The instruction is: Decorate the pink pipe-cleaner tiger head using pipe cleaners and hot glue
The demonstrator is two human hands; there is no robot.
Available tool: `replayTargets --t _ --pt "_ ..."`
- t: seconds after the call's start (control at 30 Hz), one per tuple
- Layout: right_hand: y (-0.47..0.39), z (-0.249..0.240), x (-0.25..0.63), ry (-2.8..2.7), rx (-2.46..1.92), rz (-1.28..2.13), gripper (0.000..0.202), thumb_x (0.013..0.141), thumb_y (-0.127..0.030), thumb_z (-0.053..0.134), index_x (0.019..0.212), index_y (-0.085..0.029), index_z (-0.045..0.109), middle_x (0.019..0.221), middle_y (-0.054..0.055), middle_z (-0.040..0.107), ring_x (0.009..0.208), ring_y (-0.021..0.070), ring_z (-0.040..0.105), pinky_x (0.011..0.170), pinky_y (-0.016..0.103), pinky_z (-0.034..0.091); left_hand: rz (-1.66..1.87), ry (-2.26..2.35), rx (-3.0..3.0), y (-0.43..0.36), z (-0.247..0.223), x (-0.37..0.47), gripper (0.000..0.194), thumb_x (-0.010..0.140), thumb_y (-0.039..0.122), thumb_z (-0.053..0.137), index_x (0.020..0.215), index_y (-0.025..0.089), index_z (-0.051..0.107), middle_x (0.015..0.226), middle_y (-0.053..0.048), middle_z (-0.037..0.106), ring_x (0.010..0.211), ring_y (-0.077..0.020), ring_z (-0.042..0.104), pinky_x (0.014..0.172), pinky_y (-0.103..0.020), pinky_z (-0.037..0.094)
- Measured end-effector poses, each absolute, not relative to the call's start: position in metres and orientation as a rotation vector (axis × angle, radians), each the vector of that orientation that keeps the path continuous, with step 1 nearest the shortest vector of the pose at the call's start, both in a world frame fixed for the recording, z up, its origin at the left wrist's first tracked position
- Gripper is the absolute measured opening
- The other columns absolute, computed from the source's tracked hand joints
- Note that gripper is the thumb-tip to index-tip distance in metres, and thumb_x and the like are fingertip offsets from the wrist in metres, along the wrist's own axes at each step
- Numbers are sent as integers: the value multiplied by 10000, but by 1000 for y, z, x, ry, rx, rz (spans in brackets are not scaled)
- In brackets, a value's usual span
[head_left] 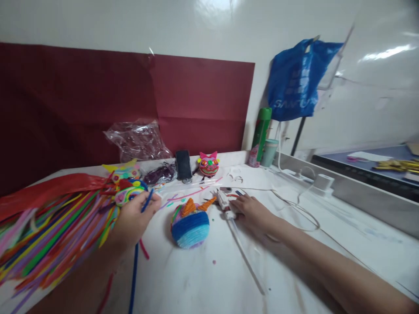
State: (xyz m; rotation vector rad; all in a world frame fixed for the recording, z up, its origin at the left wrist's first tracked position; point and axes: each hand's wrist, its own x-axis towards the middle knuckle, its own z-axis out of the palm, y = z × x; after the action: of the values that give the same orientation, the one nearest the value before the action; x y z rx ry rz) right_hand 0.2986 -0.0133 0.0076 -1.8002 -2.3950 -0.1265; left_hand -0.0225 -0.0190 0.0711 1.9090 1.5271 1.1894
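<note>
The left hand pinches a blue pipe cleaner; I can't tell the right hand's grip. Bumping the glue gun, at the ball's two o'clock, could scorch fingers.

Left hand holding blue strip, right hand by glue gun

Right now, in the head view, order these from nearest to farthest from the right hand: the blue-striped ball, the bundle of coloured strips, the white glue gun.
1. White glue gun, right beside the right hand, on its left.
2. Blue-striped ball, farther left, near the middle.
3. Bundle of coloured strips, at the far left.
</note>
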Motion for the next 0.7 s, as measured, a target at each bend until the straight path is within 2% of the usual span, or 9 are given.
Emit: replayTargets --t 0.1,0.17,0.27,0.4,0.47,0.6,0.7 --pt "-7 -3 300 -2364 -1797 -129 459 687 -117 531 1143 -137 578 1078 148 594 995 273 508 834 354 381 962 1448 1832 -8 62 -25 480 612 389 656 1037 170 611 835 -23 657 790 -217 607 662 -289 486" --pt "-4 -6 301 -2331 -1783 -129 448 687 -103 515 1130 -126 582 1058 148 593 983 269 509 833 351 383 889 1343 1850 -6 52 -21 650 534 312 725 1151 182 567 1008 -43 653 952 -257 591 767 -327 492" --pt "-2 -10 304 -2309 -1732 -110 417 687 -100 521 1095 -141 599 1039 140 585 965 262 512 822 349 391 851 1180 1857 -9 34 -13 798 492 236 768 1240 193 494 1239 -66 562 1145 -274 505 930 -348 429" --pt "-1 -15 308 -2278 -1623 -48 309 725 -175 554 1025 -154 623 975 127 569 924 254 512 808 352 412 859 1078 1776 -17 18 -4 819 546 227 750 1289 200 408 1251 -78 556 1098 -251 550 910 -336 449" --pt "0 -18 310 -2229 -1592 -46 261 753 -207 530 988 -141 625 925 121 554 889 249 509 794 356 423 913 1113 1812 -20 12 -2 787 556 228 739 1274 206 417 1214 -76 578 1057 -255 571 882 -342 465" --pt "0 -17 314 -2003 -1581 -55 217 749 -174 485 930 -139 602 896 109 527 844 234 505 763 345 439 997 1255 1901 -23 8 1 738 573 261 728 1248 195 437 1181 -84 590 1074 -263 549 912 -362 438" --pt "-4 -8 315 -1779 -1522 77 184 752 -231 490 890 -163 592 856 84 549 793 227 522 727 351 456 966 1313 1901 -25 9 3 733 591 280 714 1256 197 418 1165 -82 594 1044 -253 561 889 -360 446"
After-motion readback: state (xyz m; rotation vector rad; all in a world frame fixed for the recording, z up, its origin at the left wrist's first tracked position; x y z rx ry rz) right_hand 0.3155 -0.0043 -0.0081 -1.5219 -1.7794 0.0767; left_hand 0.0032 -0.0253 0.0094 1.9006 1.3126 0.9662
